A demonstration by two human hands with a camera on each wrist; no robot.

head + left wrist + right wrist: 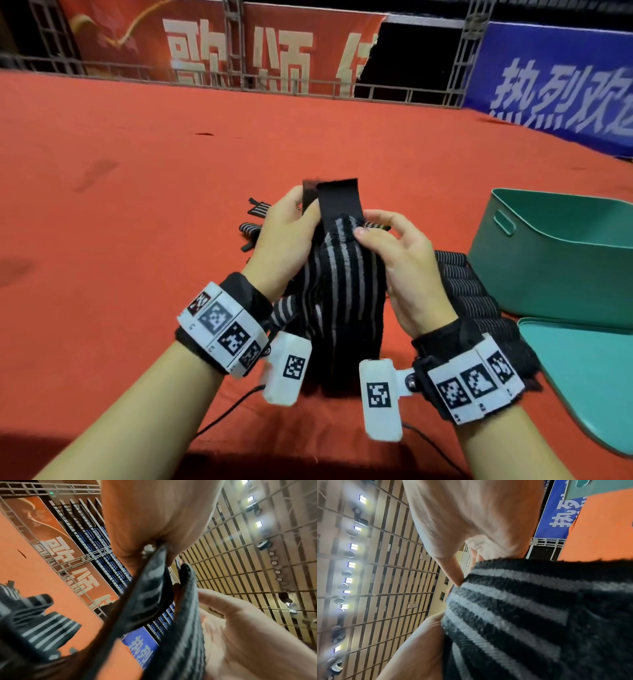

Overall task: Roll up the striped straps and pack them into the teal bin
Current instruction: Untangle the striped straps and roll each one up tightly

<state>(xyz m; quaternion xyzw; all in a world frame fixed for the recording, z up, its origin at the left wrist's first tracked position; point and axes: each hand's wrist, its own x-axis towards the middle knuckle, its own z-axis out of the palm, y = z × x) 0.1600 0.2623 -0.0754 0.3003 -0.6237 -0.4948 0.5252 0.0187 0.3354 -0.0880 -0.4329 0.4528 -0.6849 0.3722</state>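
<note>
Both hands hold one striped strap [337, 291] up above the red worktop [137, 205], in the middle of the head view. The left hand [284, 236] grips the strap's upper left edge, its fingers curled round the fabric near the plain black end tab [339, 198], which stands up above both hands. The right hand [397, 260] pinches the upper right edge, thumb pressed on the striped face and fingers curled behind it. The strap hangs down from the hands in a loose fold, black with grey stripes running lengthwise, and its lower end reaches down between the two wrists.

In the left wrist view the left hand [154, 520] clamps the strap's [150, 588] edge between thumb and fingers, and the right hand [248, 635] shows beside it. In the right wrist view the right hand's [471, 513] fingers [453, 572] press against the striped fabric [530, 608].

A row of rolled straps [469, 291] lies on the worktop just right of the right hand, close beside the teal bin [555, 267]. The bin stands upright at the right edge, and a teal lid [582, 383] lies flat in front of it. More loose straps [251, 226] lie on the worktop behind the left hand
</note>
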